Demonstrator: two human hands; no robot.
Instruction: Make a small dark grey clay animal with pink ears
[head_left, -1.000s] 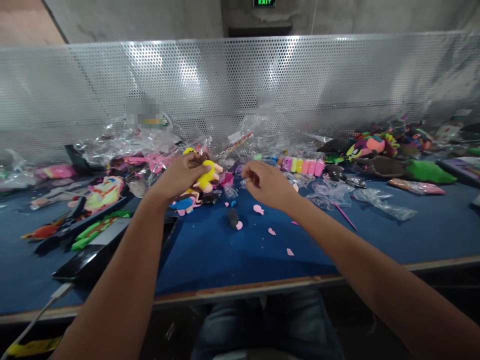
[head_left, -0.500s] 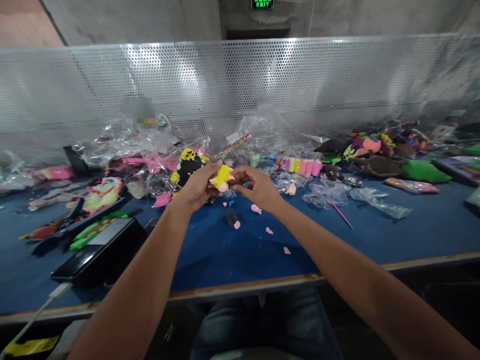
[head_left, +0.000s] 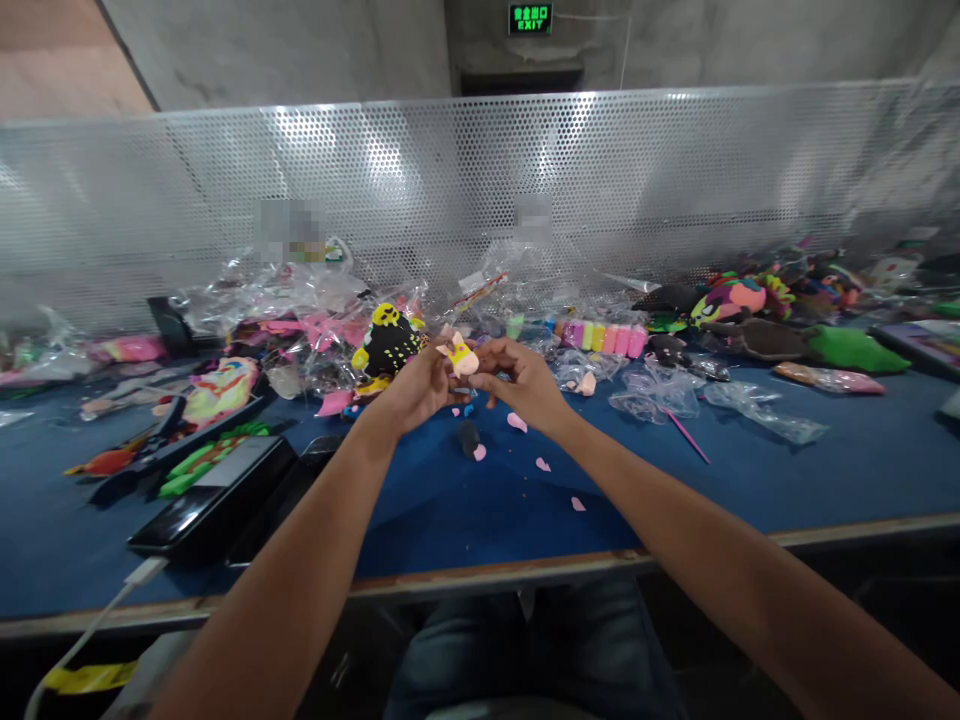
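Observation:
Above the blue table, a small yellow and pale-pink clay animal head [head_left: 461, 358] with pointed ears is held between my two hands. My left hand [head_left: 418, 388] grips it from the left, fingers closed around its side. From the right, my right hand [head_left: 520, 380] pinches at its edge; the fingertips are partly hidden behind the figure. Just behind my left hand stands a black clay figure with yellow spots [head_left: 390, 342]. On the table below lie a dark grey lump [head_left: 469, 438] and several pink clay scraps [head_left: 517, 423].
A black device with a white cable [head_left: 202, 510] lies at the left, near another clay figure [head_left: 221, 390]. Clay tubs in a row [head_left: 604, 338], plastic wrappers [head_left: 656, 388] and a purple stick [head_left: 686, 435] are on the right. A perforated metal screen [head_left: 480, 190] rises behind.
The clay head has been turned between my hands, so its pale-pink snout and ears now face me more and less yellow shows. The whole view has shifted slightly.

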